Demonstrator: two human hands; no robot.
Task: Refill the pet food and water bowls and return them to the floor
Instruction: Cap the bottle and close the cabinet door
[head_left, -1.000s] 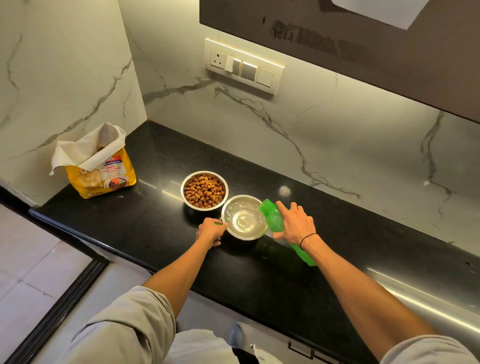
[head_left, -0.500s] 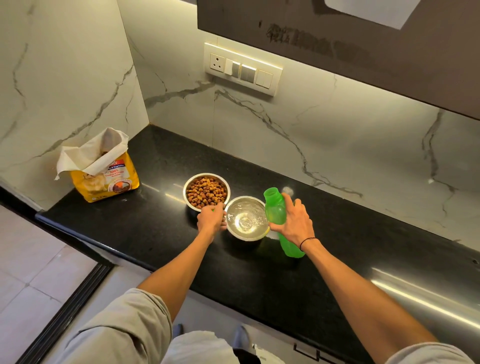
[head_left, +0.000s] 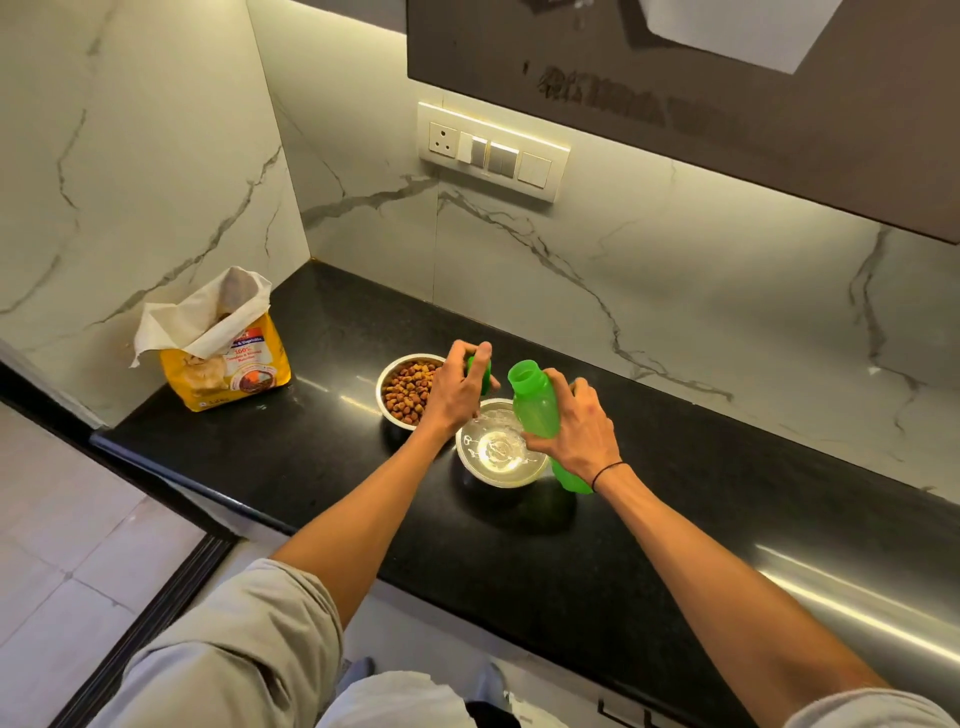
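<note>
Two steel bowls stand side by side on the black counter (head_left: 291, 457). The food bowl (head_left: 402, 392) is full of brown kibble. The water bowl (head_left: 500, 451) holds clear water. My right hand (head_left: 574, 428) grips a green bottle (head_left: 535, 405), held nearly upright above the water bowl's right edge with its mouth uncapped. My left hand (head_left: 457, 387) hovers over the food bowl's right side and pinches the green cap (head_left: 480, 371), a short way left of the bottle's mouth.
An open yellow pet food bag (head_left: 223, 353) stands at the counter's left end against the marble wall. A switch panel (head_left: 491, 150) is on the back wall under a dark cabinet. Tiled floor (head_left: 67, 561) lies at lower left beyond the counter edge.
The bottle went from tilted over the water bowl to nearly upright. My left hand left the counter by the bowl and rose with the green cap toward the bottle's mouth.
</note>
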